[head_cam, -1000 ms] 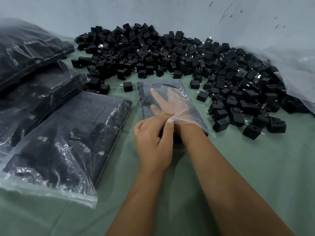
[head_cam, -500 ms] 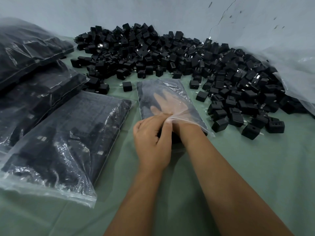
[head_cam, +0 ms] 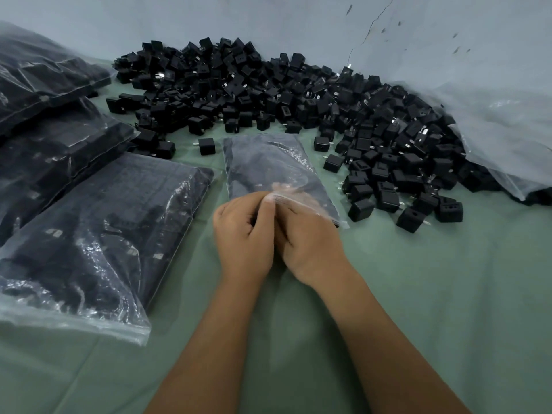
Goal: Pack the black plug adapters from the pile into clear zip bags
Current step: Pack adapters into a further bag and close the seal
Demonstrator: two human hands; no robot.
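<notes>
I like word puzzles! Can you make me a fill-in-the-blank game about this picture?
1. The loose adapters are all ____ in colour.
2. Both hands, left and right, hold the mouth of a clear ____.
3. The cloth under everything is ____.
4. The full bags lie to the person's ____.

Answers: black; bag; green; left

**Black on pale green**

The worktop [head_cam: 418, 294] wears a plain pale green cloth. Just beyond the grip lies a clear zip bag [head_cam: 268, 165], greyish and glossy. The plug adapters [head_cam: 298, 94] piled behind it are matte black with small silvery prongs. Left of the grip, filled bags [head_cam: 104, 228] show black through shiny clear film. The wall [head_cam: 268, 22] is pale grey-blue, flecked dark.
</notes>
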